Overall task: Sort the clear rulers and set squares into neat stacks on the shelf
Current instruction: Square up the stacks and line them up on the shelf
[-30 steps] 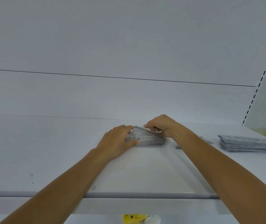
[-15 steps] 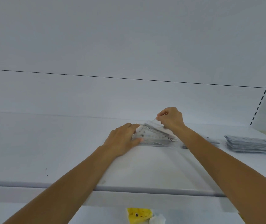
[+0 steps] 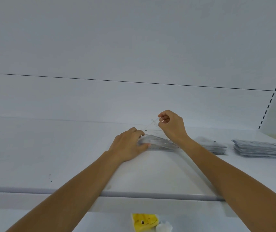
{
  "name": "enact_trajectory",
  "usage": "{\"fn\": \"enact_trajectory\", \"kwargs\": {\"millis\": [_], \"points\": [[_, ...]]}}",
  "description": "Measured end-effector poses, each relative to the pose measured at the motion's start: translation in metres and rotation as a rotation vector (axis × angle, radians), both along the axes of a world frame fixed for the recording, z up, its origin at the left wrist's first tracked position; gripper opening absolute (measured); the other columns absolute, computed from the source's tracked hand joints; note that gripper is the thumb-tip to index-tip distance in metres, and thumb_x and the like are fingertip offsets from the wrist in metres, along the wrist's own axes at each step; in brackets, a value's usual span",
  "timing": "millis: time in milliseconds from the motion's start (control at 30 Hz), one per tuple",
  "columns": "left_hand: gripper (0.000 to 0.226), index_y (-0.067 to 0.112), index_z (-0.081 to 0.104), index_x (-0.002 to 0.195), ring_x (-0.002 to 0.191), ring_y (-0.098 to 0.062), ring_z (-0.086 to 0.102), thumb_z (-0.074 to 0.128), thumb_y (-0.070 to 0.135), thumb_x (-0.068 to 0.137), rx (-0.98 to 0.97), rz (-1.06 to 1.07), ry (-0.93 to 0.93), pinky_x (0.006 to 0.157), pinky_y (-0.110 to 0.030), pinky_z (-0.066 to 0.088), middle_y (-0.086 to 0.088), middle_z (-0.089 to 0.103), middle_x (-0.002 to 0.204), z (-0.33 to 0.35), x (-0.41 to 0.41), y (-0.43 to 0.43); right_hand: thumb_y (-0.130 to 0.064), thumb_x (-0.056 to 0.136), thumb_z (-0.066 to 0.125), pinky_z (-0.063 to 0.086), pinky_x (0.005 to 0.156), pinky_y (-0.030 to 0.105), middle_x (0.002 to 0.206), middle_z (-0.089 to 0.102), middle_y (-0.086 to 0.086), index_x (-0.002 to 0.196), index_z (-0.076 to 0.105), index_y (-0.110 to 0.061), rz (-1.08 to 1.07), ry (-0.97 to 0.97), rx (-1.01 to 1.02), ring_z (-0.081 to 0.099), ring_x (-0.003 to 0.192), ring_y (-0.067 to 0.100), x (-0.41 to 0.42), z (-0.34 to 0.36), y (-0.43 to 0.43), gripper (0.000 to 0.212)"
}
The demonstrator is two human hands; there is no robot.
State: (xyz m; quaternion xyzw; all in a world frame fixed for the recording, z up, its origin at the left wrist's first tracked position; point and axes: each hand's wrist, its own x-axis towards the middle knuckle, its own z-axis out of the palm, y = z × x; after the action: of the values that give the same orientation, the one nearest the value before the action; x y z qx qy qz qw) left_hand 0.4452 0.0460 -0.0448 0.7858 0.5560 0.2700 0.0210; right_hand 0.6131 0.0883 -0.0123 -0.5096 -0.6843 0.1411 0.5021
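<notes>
Shelf (image 3: 66,156), white, with other stacks (image 3: 261,149) at right. Grips end of set-square stack (image 3: 160,145) with curled left hand (image 3: 127,146). Pinches one clear set square (image 3: 152,126), tilted above it, with right hand (image 3: 173,126).

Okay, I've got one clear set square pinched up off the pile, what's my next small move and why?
Probably lift the set square fully free. Your right hand pinches its top corner, it hangs tilted, and its lower edge seems to touch the pile that your left hand grips. A near stack and a far stack lie rightward.
</notes>
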Motion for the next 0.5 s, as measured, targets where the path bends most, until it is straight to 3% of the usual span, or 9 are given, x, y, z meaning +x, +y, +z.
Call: {"fn": "enact_trajectory", "kwargs": {"millis": [133,300,500], "points": [[0.050,0.025,0.051,0.123,0.108,-0.011,0.048,0.048,0.057,0.085,-0.003,0.009,-0.011,0.084,-0.025,0.036,0.007,0.048,0.116,-0.001,0.001,0.002,-0.001,0.081,0.056,0.049,0.066,0.022,0.088,0.063,0.006,0.094,0.063,-0.009,0.069,0.001,-0.030,0.054,0.073,0.014,0.004,0.003,-0.008,0.017],[0.048,0.020,0.053,0.121,0.108,-0.012,0.047,0.046,0.054,0.088,0.028,-0.002,-0.001,0.082,-0.025,0.036,0.005,0.048,0.116,0.000,0.003,0.002,-0.007,0.081,0.064,0.045,0.060,0.008,0.078,0.062,-0.009,0.087,0.065,-0.014,0.169,-0.038,-0.033,0.055,0.069,0.003,0.007,0.004,-0.022,0.010],[0.041,0.019,0.057,0.113,0.104,-0.012,0.050,0.035,0.049,0.094,0.102,-0.002,-0.050,0.079,-0.024,0.035,0.006,0.051,0.112,0.003,0.008,-0.002,-0.007,0.077,0.067,0.041,0.063,0.002,0.076,0.063,-0.013,0.082,0.065,-0.017,0.212,-0.058,-0.032,0.056,0.066,-0.003,0.006,0.000,-0.035,0.012]]}}
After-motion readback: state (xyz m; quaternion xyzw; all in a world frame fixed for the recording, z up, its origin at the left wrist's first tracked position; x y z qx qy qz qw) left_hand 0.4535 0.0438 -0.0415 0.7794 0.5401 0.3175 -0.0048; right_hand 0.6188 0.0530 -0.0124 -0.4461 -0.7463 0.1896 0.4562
